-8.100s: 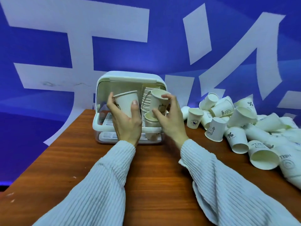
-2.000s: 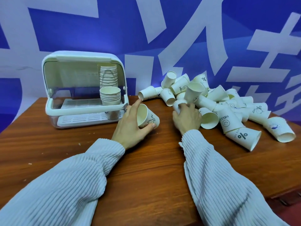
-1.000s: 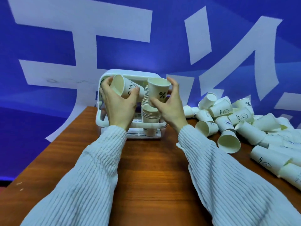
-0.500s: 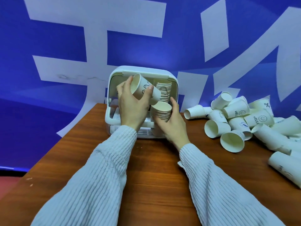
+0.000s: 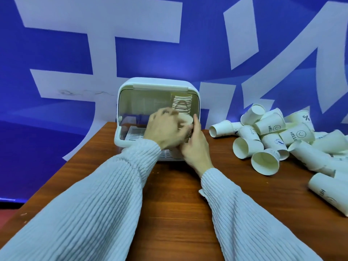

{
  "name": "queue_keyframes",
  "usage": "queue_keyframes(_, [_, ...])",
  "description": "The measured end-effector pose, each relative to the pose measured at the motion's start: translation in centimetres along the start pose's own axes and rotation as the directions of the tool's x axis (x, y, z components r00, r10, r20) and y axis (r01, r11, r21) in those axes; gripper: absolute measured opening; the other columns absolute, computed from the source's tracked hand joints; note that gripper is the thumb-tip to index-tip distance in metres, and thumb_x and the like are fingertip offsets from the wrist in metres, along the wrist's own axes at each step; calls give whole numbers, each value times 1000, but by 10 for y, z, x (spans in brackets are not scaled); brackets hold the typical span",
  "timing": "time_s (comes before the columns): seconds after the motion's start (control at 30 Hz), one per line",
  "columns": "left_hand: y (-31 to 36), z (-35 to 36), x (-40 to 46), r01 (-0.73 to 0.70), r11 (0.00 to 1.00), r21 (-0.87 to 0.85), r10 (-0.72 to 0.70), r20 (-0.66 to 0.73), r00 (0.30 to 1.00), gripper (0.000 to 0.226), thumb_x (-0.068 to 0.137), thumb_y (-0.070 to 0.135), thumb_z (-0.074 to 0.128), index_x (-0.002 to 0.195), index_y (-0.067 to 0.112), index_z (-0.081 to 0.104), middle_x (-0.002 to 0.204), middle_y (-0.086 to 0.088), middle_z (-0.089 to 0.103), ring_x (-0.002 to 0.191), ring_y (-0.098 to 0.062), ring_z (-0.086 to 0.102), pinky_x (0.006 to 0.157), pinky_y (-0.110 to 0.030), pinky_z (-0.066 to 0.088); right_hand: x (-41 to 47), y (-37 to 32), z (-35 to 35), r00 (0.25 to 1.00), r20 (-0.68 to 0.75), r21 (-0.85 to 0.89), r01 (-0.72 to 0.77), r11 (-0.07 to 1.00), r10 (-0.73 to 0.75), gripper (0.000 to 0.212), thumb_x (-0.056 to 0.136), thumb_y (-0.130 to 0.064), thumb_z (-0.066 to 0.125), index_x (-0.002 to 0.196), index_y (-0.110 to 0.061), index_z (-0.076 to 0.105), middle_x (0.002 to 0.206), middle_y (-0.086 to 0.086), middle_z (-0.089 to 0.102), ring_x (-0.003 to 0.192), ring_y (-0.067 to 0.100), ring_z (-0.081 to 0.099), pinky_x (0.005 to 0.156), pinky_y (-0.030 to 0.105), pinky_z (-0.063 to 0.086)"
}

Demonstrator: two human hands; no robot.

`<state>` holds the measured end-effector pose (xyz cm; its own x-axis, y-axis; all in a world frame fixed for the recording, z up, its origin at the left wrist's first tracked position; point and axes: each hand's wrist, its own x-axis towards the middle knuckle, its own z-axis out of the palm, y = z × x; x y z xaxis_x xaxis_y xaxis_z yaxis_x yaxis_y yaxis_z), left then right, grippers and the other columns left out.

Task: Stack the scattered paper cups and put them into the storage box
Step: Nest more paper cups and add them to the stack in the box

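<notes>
We've got our left hand [image 5: 165, 131] blurred over the front stack [image 5: 186, 122] inside the storage box [image 5: 158, 85], its fingers' grip unreadable, while our right-hand fingers [image 5: 195, 119] curl around that stack, presumably steadying it, loose cups [image 5: 265, 163] beyond them.

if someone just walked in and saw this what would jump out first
The heap of loose white paper cups sprawled over the right side of the brown wooden table, against a blue wall with huge white characters. Next, the left hand and right hand meet on a short cup stack at the open white plastic storage box.
</notes>
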<state>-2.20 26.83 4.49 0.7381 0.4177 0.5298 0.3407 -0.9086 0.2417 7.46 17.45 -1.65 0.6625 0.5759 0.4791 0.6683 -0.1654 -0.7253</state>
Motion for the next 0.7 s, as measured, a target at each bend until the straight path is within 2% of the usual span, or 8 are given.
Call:
queue_keyframes(0.1, [2, 11, -13, 51, 998, -23, -50, 52, 997, 65, 87, 73, 35, 137, 39, 60, 153, 0, 49, 142, -25, 41, 119, -48, 26, -4, 6, -3, 996, 81, 104, -30, 994, 22, 114, 83, -17, 74, 161, -46, -3, 157, 0, 48, 144, 23, 45, 118, 49, 40])
queue_keyframes(0.17, [3, 14, -17, 65, 998, -25, -63, 53, 997, 73, 90, 77, 34, 153, 40, 40, 164, 1, 35, 154, -23, 20, 125, -54, 9, -10, 6, -11, 996, 90, 150, -15, 989, 2, 115, 79, -21, 76, 159, -52, -1, 162, -4, 40, 149, 17, 38, 121, 48, 38])
queue_keyframes(0.27, [14, 20, -30, 24, 1000, -7, -25, -146, 989, 80, 91, 76, 33, 160, 36, 26, 167, -1, 27, 158, -25, 3, 126, -54, 0, -15, 3, -42, 998, -67, 3, 9, 1000, -9, 89, 90, -29, 71, 163, -33, 20, 160, -1, 41, 149, 16, 35, 122, 41, 34])
queue_keyframes(0.33, [31, 27, -47, -92, 993, -72, 64, -323, 944, 73, 94, 64, 43, 157, 28, 37, 162, -4, 36, 157, -26, 13, 125, -54, 11, -16, 11, -72, 975, -219, -169, -11, 986, -26, 65, 94, -35, 63, 154, -24, 43, 154, 0, 50, 146, 20, 40, 121, 43, 34])
queue_keyframes(0.4, [50, 35, -62, -240, 965, -110, 180, -389, 903, 65, 94, 54, 53, 151, 23, 46, 156, -7, 42, 154, -28, 23, 122, -54, 21, -23, 32, -104, 940, -340, -347, -86, 934, -40, 52, 91, -40, 54, 140, -22, 60, 147, 2, 57, 144, 26, 41, 120, 48, 34])
queue_keyframes(0.5, [69, 49, -79, -401, 915, -46, 366, -324, 872, 62, 93, 48, 59, 147, 20, 51, 156, -9, 43, 151, -31, 29, 118, -54, 29, -42, 69, -141, 929, -366, -567, -266, 780, 51, 46, 89, -31, 60, 134, -23, 66, 148, 6, 55, 147, 31, 36, 120, 47, 28])
queue_keyframes(0.57, [74, 55, -88, -449, 892, -55, 425, -237, 874, 62, 93, 48, 59, 149, 23, 49, 158, -8, 39, 152, -29, 27, 118, -53, 29, -48, 81, -156, 925, -310, -607, -369, 703, 218, 44, 93, -32, 60, 136, -26, 65, 147, 6, 53, 142, 31, 39, 110, 46, 38])
queue_keyframes(0.7, [71, 55, -95, -442, 893, -89, 432, -114, 895, 64, 95, 48, 55, 153, 27, 40, 163, -5, 32, 154, -25, 24, 120, -52, 30, -48, 78, -166, 903, -366, -543, -404, 736, 226, 31, 94, -28, 56, 119, -30, 73, 133, 5, 57, 126, 32, 53, 81, 38, 43])
